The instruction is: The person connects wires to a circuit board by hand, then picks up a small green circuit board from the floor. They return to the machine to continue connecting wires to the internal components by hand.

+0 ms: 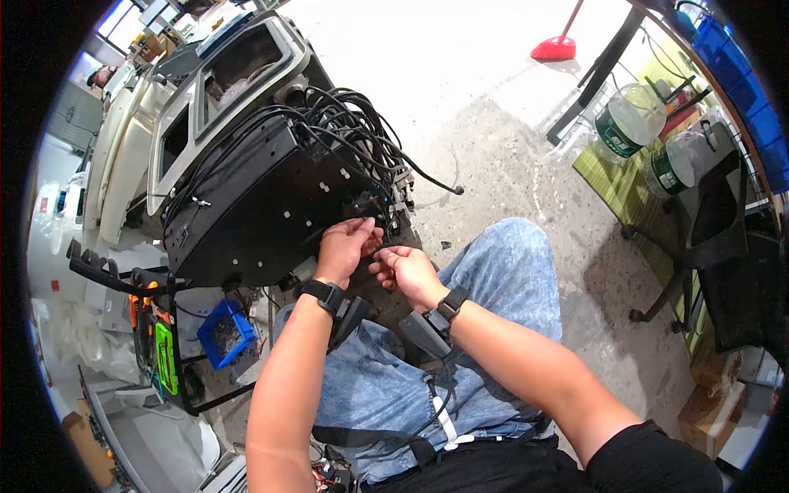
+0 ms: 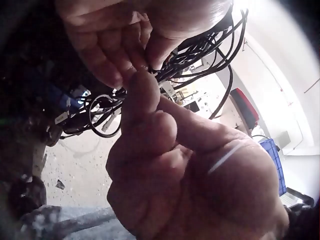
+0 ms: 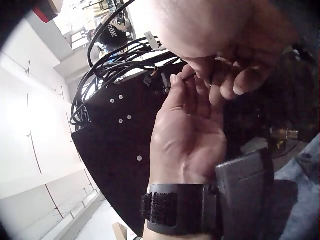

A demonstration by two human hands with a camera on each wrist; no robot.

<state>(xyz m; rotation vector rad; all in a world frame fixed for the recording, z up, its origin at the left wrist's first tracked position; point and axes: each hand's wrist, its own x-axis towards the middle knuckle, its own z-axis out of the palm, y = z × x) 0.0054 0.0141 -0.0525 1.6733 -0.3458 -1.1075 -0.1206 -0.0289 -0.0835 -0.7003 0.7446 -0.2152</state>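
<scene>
Right wrist: wire [image 3: 189, 77] in left grip [image 3: 188, 132]

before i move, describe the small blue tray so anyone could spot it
Find the big black panel beside the cables. In the head view, below its left end, are orange-handled tools and a bright green item. Just right of them, the blue tray is the open one holding small dark bits.

Black short sleeve [image 1: 653, 456], mottled blue jeans [image 1: 514, 263], black wrist straps [image 1: 452, 302] carrying dark grey boxes [image 1: 426, 333], one with a cable [image 1: 451, 384]
</scene>
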